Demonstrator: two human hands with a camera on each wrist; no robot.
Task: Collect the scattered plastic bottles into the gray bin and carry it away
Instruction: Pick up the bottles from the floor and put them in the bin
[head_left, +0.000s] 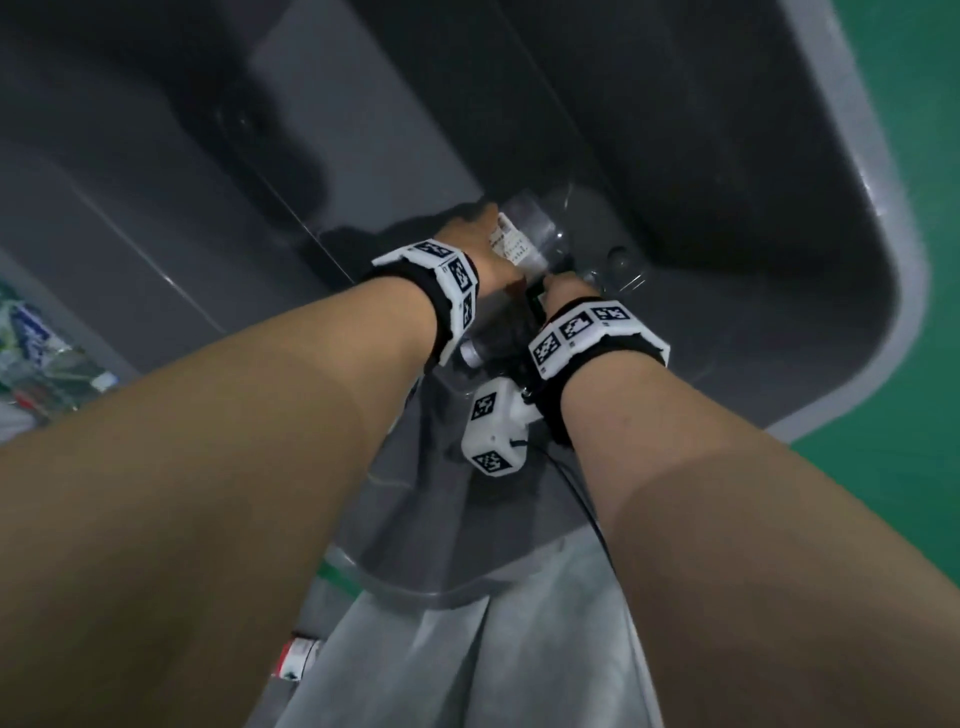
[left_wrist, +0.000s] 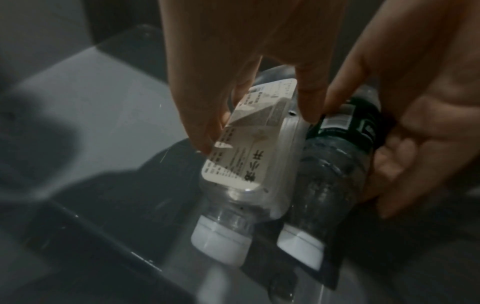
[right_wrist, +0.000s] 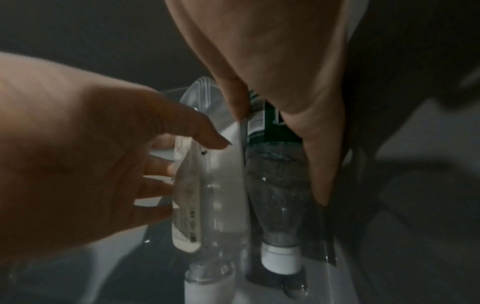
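Observation:
Both hands reach down inside the gray bin (head_left: 883, 208). My left hand (left_wrist: 257, 127) pinches a clear bottle with a white label (left_wrist: 249, 156) between thumb and fingers. Right beside it, my right hand (left_wrist: 363, 148) holds a clear bottle with a dark green label (left_wrist: 335, 174), thumb on top and fingers underneath. The two bottles lie side by side and touch, white caps toward the wrists, just above the bin's floor. The right wrist view shows the white-labelled bottle (right_wrist: 218, 185) left of the green-labelled bottle (right_wrist: 278, 185). From the head, the left hand (head_left: 483, 244) and right hand (head_left: 563, 291) are close together.
Several more plastic bottles (head_left: 36, 343) lie outside the bin at the left edge. A red-labelled bottle (head_left: 298, 657) lies near the bottom of the head view. Green floor (head_left: 909, 415) shows to the right of the bin's rim.

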